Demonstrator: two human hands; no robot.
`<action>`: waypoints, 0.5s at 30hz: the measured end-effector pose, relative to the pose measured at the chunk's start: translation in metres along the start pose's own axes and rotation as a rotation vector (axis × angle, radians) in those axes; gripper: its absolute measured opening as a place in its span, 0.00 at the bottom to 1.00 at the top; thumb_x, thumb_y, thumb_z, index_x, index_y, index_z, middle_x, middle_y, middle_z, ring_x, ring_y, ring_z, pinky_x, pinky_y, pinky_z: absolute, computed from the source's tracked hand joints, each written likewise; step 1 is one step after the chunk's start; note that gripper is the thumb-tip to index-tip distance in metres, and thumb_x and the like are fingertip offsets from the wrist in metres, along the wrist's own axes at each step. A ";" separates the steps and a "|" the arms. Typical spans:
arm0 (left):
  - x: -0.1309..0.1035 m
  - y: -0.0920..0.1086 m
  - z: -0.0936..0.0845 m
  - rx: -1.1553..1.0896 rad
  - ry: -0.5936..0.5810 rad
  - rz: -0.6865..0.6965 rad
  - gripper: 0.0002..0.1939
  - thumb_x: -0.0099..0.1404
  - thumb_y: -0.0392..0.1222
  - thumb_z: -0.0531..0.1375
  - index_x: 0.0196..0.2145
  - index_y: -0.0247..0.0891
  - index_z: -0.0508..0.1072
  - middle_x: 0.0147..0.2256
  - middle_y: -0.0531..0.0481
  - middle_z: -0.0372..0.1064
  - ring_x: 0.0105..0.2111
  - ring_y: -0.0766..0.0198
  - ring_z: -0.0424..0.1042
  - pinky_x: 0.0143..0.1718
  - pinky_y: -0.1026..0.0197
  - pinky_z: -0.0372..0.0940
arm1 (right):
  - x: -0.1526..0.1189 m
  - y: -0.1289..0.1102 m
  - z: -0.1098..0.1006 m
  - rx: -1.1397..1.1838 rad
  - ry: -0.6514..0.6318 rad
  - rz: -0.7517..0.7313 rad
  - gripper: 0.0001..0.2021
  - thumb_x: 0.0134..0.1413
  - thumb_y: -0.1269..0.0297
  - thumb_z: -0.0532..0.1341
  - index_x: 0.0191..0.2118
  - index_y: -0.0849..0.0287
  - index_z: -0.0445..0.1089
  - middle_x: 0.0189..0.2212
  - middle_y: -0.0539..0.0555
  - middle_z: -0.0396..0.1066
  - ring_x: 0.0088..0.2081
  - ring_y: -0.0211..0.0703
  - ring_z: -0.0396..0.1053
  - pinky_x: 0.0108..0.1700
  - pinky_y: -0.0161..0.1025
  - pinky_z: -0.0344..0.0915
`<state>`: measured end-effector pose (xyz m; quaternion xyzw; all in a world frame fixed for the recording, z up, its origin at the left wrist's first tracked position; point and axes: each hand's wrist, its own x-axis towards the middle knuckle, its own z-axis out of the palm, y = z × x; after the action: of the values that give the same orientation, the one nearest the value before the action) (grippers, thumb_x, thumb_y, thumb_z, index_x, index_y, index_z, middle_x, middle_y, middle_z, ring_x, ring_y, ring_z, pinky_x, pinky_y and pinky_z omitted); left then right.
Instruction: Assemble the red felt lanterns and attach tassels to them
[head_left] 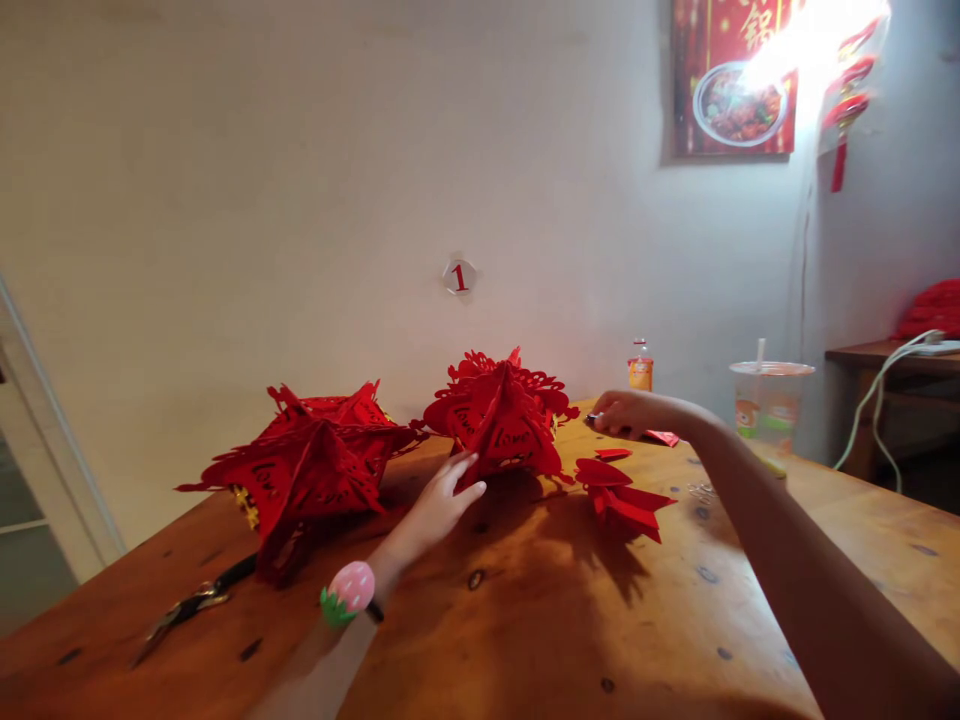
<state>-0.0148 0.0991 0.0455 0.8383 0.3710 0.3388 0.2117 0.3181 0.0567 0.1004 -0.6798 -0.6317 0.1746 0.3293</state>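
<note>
The wooden bench carries everything, both arms stretched out over it. Largest on it are two red cut-paper lanterns. One lantern stands just beyond the left hand, whose open, spread fingers touch its lower edge, probably to steady it; nothing is gripped. The other lantern lies tilted to the left of that hand, a gold trim showing at its underside. A strawberry-shaped band sits on the left wrist.

Between the two hands, nearer the left, lies a folded red paper piece, flat and not yet opened out, with one smaller red scrap beyond it. The right hand reaches farther out, fingers curled around something small and dark at its tip; what it is cannot be told. A red slip lies just beside it.

To the right of the right hand stands one plastic cup with a straw; beyond the hand, one small bottle by the wall. One pair of scissors lies well left of the left hand, out of the way.
</note>
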 end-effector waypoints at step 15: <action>-0.008 0.045 -0.025 0.086 0.261 0.241 0.15 0.61 0.42 0.54 0.46 0.41 0.68 0.50 0.48 0.61 0.53 0.60 0.59 0.56 0.56 0.52 | 0.000 -0.051 0.051 -0.160 -0.051 -0.261 0.07 0.44 0.61 0.59 0.25 0.58 0.70 0.21 0.49 0.69 0.23 0.37 0.66 0.25 0.32 0.61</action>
<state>-0.0159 0.0670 0.0866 0.8340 0.3062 0.4514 0.0836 0.2470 0.0679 0.0972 -0.6115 -0.7345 0.0965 0.2778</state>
